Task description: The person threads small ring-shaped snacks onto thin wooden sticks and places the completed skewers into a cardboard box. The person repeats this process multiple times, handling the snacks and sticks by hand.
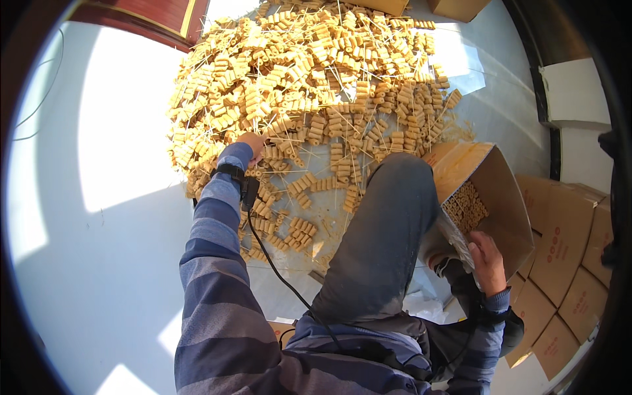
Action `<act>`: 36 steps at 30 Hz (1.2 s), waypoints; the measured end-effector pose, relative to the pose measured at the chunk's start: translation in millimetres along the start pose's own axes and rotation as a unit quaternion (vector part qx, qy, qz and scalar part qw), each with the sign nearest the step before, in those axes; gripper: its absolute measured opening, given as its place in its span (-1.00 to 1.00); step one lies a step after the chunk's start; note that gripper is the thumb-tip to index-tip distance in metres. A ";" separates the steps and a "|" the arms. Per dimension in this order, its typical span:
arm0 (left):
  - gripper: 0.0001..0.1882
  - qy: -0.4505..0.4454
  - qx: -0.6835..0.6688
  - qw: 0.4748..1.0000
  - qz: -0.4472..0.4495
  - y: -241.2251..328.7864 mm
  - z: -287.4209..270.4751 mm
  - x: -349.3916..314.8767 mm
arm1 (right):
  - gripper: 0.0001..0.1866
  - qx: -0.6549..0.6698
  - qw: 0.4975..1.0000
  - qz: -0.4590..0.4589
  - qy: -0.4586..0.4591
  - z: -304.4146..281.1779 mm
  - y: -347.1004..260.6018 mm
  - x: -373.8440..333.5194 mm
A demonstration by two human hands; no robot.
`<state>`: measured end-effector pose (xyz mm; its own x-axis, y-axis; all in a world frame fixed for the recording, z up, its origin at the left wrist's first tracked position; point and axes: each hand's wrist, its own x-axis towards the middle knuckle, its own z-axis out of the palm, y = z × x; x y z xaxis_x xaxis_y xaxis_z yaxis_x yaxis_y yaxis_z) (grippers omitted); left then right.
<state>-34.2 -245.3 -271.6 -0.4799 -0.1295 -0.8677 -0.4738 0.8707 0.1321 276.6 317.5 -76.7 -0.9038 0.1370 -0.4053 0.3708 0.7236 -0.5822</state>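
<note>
A large heap of tan ridged rolls on thin sticks (283,72) spreads over the floor in front of me. At its near left side, my left hand (253,146) reaches down among the rolls with its fingers curled; what lies in them is hidden. To my right, an open cardboard box (510,197) leans tilted beside my knee. Packed rolls (466,207) show their ends inside it. My right hand (487,262) is closed over the box's near edge, where a clear plastic liner (454,237) folds out.
Stacked cardboard boxes (556,253) stand at the right, and more boxes (457,8) sit at the far edge. My bent leg (378,243) lies between the heap and the open box. A cable (276,270) runs from my left wrist. Crumbs lie on the pale floor (118,243).
</note>
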 end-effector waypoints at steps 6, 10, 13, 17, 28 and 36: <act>-0.58 -0.086 -0.308 0.940 0.119 -35.1 52.3 -113.5 | -0.70 0.065 0.997 -0.043 -0.008 -13.2 -65.4 10.9; -0.56 -0.130 -0.500 0.834 0.192 -48.3 82.7 -187.2 | -0.67 0.219 0.973 -0.063 -0.046 -8.4 -124.8 3.6; -0.53 -0.180 -0.576 0.752 0.264 -45.2 98.0 -237.8 | -0.65 0.329 0.934 -0.084 -0.109 12.1 -166.5 -3.0; -0.54 -0.264 -0.579 0.676 0.370 -20.2 112.6 -293.3 | -0.55 0.447 0.863 -0.089 -0.220 62.7 -211.7 -11.4; -0.64 -0.382 -0.262 0.808 0.363 35.0 150.0 -350.5 | -0.56 0.532 0.743 0.066 -0.400 93.1 -218.2 -29.0; -0.62 -0.325 -0.405 0.764 0.382 6.3 149.0 -300.2 | -0.69 0.657 0.743 0.018 -0.126 75.1 -185.2 -22.9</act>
<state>216.8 -130.3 -81.7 -0.5024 0.7620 -0.4086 -0.6663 -0.0401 0.7446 244.6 129.6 -12.6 -0.8814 -0.1111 -0.4592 0.4312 -0.5863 -0.6858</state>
